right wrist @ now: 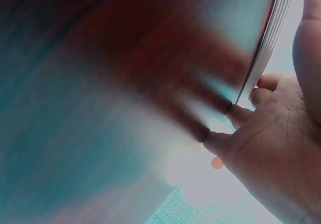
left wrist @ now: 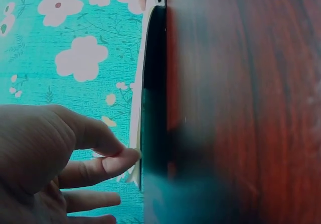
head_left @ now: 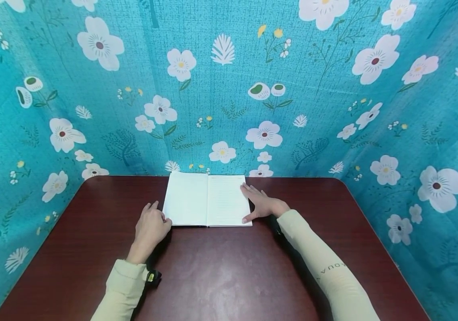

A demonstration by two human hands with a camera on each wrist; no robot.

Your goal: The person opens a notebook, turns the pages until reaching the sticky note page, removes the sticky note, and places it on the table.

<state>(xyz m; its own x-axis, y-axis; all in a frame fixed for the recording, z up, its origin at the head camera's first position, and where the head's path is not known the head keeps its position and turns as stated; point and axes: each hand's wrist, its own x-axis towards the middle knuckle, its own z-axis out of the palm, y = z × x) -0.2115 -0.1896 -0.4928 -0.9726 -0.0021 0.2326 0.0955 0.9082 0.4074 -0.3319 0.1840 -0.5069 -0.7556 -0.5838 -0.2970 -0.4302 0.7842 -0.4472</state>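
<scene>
An open notebook [head_left: 186, 196] lies near the far edge of the table, with a blank left page and a faintly lined right page. My left hand [head_left: 151, 226] is at its lower left corner. In the left wrist view, thumb and forefinger of the left hand [left wrist: 83, 148] pinch the edge of the notebook [left wrist: 136, 113], whose left side stands slightly off the table. My right hand [head_left: 264, 203] is spread over the right edge, its thumb on the lower right corner. In the right wrist view its fingers [right wrist: 238, 116] rest beside the page block [right wrist: 273, 30].
The dark reddish-brown table [head_left: 221, 276] has a glossy top that reflects light. Behind it and along both sides hangs a turquoise curtain [head_left: 213, 89] with white flowers. A small black device [head_left: 154, 278] is at the left wrist.
</scene>
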